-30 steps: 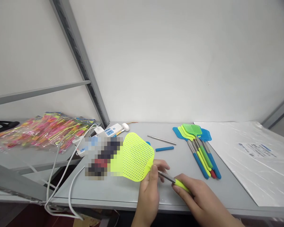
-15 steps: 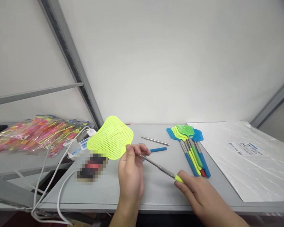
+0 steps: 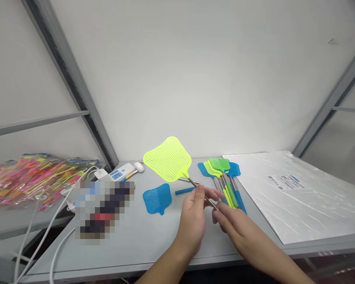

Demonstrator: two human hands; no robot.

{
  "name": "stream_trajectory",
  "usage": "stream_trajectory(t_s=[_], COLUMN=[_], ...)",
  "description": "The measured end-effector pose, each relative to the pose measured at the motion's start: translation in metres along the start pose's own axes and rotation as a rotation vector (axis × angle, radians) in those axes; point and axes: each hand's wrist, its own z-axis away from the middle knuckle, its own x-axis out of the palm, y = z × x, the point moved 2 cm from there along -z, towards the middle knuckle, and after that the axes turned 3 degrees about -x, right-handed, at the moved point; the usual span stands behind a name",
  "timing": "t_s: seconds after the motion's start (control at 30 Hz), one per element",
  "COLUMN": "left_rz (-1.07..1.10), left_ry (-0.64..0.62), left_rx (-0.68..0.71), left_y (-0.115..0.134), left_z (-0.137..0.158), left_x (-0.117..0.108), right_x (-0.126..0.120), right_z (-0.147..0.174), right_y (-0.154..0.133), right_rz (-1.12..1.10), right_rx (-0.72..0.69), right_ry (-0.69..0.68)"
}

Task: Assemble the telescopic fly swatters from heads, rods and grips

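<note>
A yellow-green fly swatter point(image 3: 168, 159) with a perforated head and a thin metal rod is held up above the table. My left hand point(image 3: 194, 221) is closed around the middle of the rod. Close beside it, my right hand point(image 3: 235, 223) grips the lower end, hiding the swatter's handle. Below the raised head lies a loose blue swatter head point(image 3: 157, 199). A blue handle tube point(image 3: 185, 190) rests to its right, and a metal rod point(image 3: 189, 180) behind it is partly hidden.
Several swatters point(image 3: 225, 177) lie piled right of my hands, beside a white wrapped package point(image 3: 296, 197). To the left are a power strip point(image 3: 121, 173), a white mouse point(image 3: 139, 167), white cables point(image 3: 55, 205), a blurred patch and colourful bagged goods point(image 3: 38, 173).
My left hand has shifted from beside the swatter head down the rod, close to my right hand. The view has turned, and the blue swatter head now shows.
</note>
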Motion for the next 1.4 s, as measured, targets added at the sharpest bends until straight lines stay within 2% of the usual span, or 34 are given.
stream_trajectory(t_s=[0.1,0.27,0.37,0.43,0.5,0.53,0.63,0.7,0.8,1.0,1.1,1.23,1.33,1.4], left_rz=[0.004,0.049,0.047,0.071,0.1,0.105,0.02,-0.002,0.041,0.24,0.24,0.202,0.149,0.122], left_ry=[0.016,0.219,0.277,0.315,0.326,0.308,0.148,0.115,0.172,0.372,0.401,0.422,0.3,0.269], left_rx=[0.064,0.268,0.354,0.403,0.402,0.377,0.212,0.193,0.25,0.369,0.434,0.445,0.344,0.336], left_y=[0.02,0.075,0.092,0.088,0.071,0.059,0.025,0.015,0.025,0.081,0.093,0.072,0.045,0.037], left_z=[-0.005,-0.014,-0.015,-0.013,-0.008,-0.005,0.004,0.008,0.003,-0.02,-0.022,-0.015,-0.009,-0.005], left_x=[-0.011,-0.049,-0.06,-0.056,-0.045,-0.037,-0.015,-0.008,-0.016,-0.062,-0.071,-0.055,-0.033,-0.026], right_x=[0.0,0.004,0.006,0.007,0.007,0.007,0.006,0.004,0.003,0.004,0.003,0.001,0.0,0.0], right_z=[0.001,0.004,0.008,0.009,0.01,0.009,0.005,0.003,0.002,0.013,0.017,0.014,0.008,0.005], right_y=[0.002,0.0,-0.001,-0.002,-0.002,-0.003,-0.003,-0.003,-0.002,0.01,0.015,0.015,0.013,0.012], right_rz=[0.051,0.12,0.134,0.137,0.13,0.125,0.133,0.172,0.235,0.278,0.296,0.293,0.281,0.29], right_rx=[0.023,0.04,0.041,0.033,0.026,0.023,0.011,0.0,-0.004,0.021,0.022,0.007,-0.021,-0.036], right_ry=[-0.009,-0.104,-0.118,-0.11,-0.093,-0.081,-0.04,-0.018,-0.027,-0.113,-0.128,-0.122,-0.102,-0.086])
